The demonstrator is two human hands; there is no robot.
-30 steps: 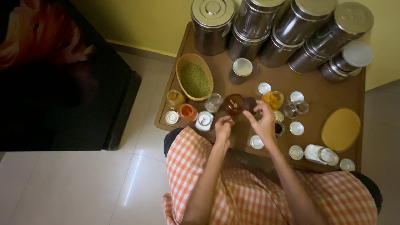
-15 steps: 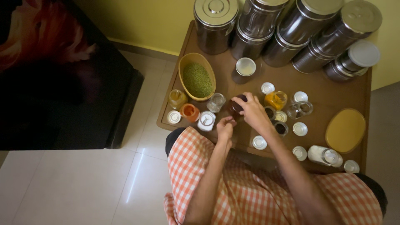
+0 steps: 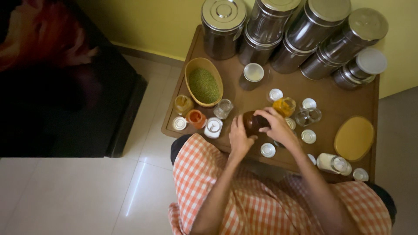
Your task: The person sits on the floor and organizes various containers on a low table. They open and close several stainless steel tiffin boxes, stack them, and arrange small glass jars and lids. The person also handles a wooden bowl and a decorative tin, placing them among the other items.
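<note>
The brown jar [image 3: 252,122] sits near the front edge of the wooden surface [image 3: 344,102], between both hands. The left hand [image 3: 238,135] wraps its side and the right hand [image 3: 275,126] curls over its top — both grips are closed on the jar. The dark lid looks to be going on or coming off; I cannot tell which, because the fingers hide it. I think the step in hand is turning that lid. The next move calls for a steady left hand while the right one twists, with the jar kept upright so nothing spills.

Just beside the jar are other small jars — an orange one [image 3: 196,117], a clear one [image 3: 223,108] and a yellow one [image 3: 284,106]. Small white lids [image 3: 267,150] lie loose near the right hand. A yellow oval bowl of green grains [image 3: 203,85] stands to the left. Tall steel tins [image 3: 223,26] stand at the back by the wall. A yellow oval lid [image 3: 354,138] lies well apart on the right.
</note>
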